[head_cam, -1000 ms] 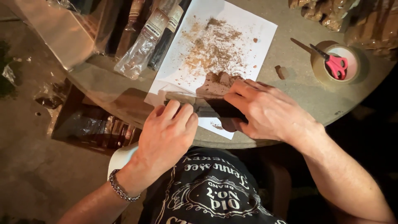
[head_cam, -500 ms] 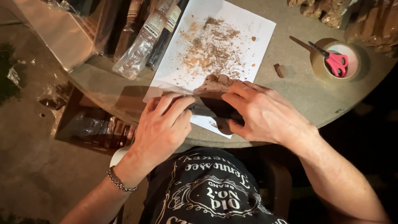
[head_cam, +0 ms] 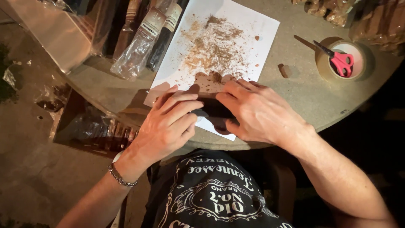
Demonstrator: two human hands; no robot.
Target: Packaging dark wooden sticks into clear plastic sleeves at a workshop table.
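My left hand (head_cam: 171, 122) and my right hand (head_cam: 257, 112) press side by side on a dark brown leaf (head_cam: 213, 107) lying on a white paper sheet (head_cam: 249, 42). Fingers of both hands curl over the leaf and cover most of it, so only a dark strip shows between them. Brown crumbs and shreds (head_cam: 213, 46) are scattered over the far half of the sheet. A lighter brown leaf edge (head_cam: 206, 78) sticks out just beyond my fingertips. A bead bracelet sits on my left wrist.
The round stone table (head_cam: 303, 97) carries clear plastic sleeves with dark sticks (head_cam: 143, 46) at the far left. A tape roll (head_cam: 344, 59) with pink-handled scissors (head_cam: 339, 59) lies at the right, a small brown scrap (head_cam: 283, 70) beside it. A box of wrapped items (head_cam: 90, 128) stands on the floor.
Both hands have drawn slightly toward me and closer together over the leaf. My left fingers now lie flatter across it.
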